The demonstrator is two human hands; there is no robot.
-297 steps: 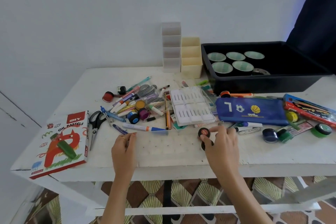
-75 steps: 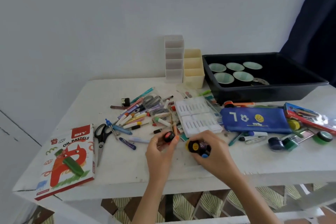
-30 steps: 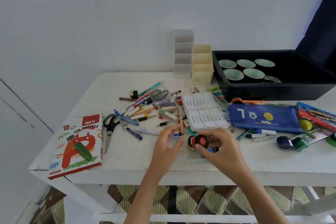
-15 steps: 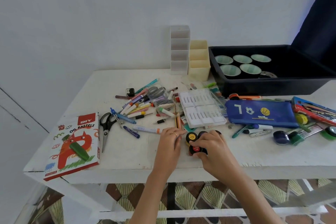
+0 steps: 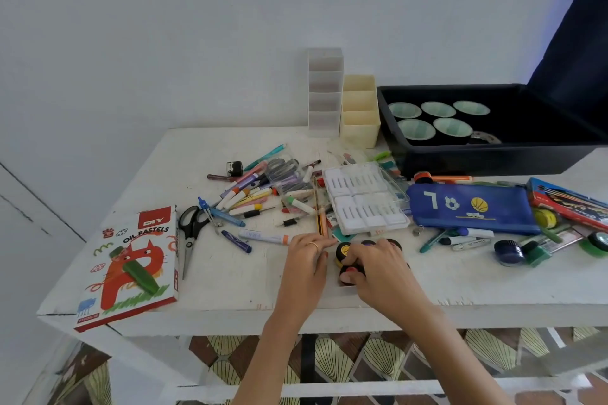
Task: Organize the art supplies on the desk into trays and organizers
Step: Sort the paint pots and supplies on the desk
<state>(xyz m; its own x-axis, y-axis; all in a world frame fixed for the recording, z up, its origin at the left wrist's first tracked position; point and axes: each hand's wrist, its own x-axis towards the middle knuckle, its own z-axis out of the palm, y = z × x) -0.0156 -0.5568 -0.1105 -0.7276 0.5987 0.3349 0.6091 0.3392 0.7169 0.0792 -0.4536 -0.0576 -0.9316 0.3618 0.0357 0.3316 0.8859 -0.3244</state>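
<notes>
Several small black paint pots [image 5: 342,252] with coloured lids stand clustered near the desk's front edge. My right hand [image 5: 378,268] lies over the cluster, its fingers curled round the red-lidded pot [image 5: 349,273] at the front. My left hand [image 5: 304,265] rests on the desk just left of the pots, fingers extended toward the yellow-lidded one. A heap of markers and pens [image 5: 260,194] lies behind my left hand. A clear plastic case [image 5: 365,197] sits behind the pots.
At the back stand a white organizer [image 5: 325,92], a cream organizer [image 5: 359,112] and a black tray [image 5: 487,154] holding several cups. A blue pencil pouch [image 5: 467,207], an oil pastels box [image 5: 131,266], scissors [image 5: 190,230] and more pots [image 5: 508,251] lie around.
My hands brought more paint pots together and set them down as a cluster at the front edge. My right hand has settled lower over them; my left hand now lies flat beside them.
</notes>
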